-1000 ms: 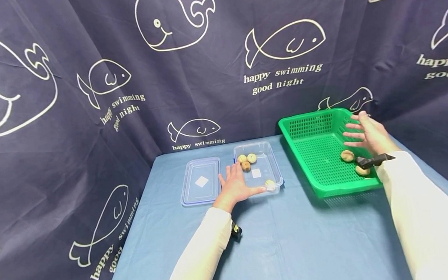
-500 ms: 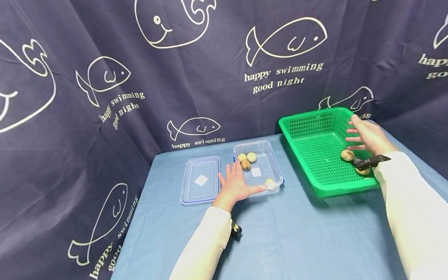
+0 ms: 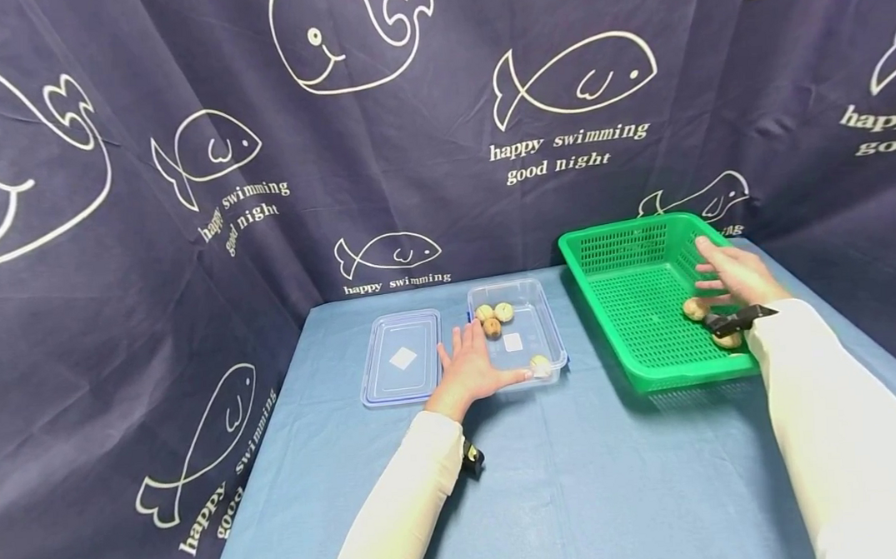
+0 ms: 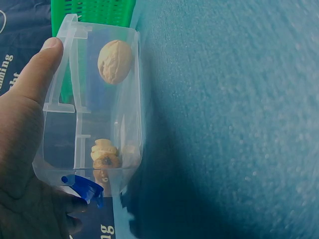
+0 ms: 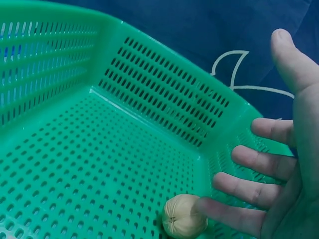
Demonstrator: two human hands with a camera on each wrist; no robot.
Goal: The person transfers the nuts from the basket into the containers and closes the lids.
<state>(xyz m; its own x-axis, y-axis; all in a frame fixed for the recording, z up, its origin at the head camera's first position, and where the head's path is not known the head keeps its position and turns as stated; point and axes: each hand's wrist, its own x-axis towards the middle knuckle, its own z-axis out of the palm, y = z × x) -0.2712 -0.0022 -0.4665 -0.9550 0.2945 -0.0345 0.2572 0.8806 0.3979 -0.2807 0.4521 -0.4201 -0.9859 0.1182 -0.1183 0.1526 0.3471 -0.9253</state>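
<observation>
I am watching through the head and wrist feeds. The left hand (image 3: pixel 467 375) lies against the near left corner of a clear, rectangular plastic box (image 3: pixel 533 326), its fingers spread and extended, not curled around anything. In the left wrist view the thumb lies along the box's rim, and a blue plastic clip (image 4: pixel 85 188) shows near the lower fingers.

Box contents, by my count: four walnuts. Three sit clustered at the far left, two pale and one darker brown walnut (image 3: pixel 492 328); one pale, ridged walnut (image 3: pixel 541 366) sits alone in the near right corner.

The right hand (image 3: pixel 741 275) is over the right side of a green, perforated plastic basket (image 3: pixel 633 305), fingers loosely extended and apart, grasping nothing. A tan, round walnut (image 3: pixel 694 309) lies on the basket floor by the lowest finger; I cannot tell whether they touch. A second tan walnut (image 3: pixel 726 341) is partly hidden below the black wrist strap (image 3: pixel 738 320).

Left of the box, a clear, blue-edged plastic lid (image 3: pixel 386 378) lies flat on the blue cloth-covered worktop (image 3: pixel 577 474). Behind hangs a navy fabric curtain (image 3: pixel 427 155) printed with white fish and whales.
</observation>
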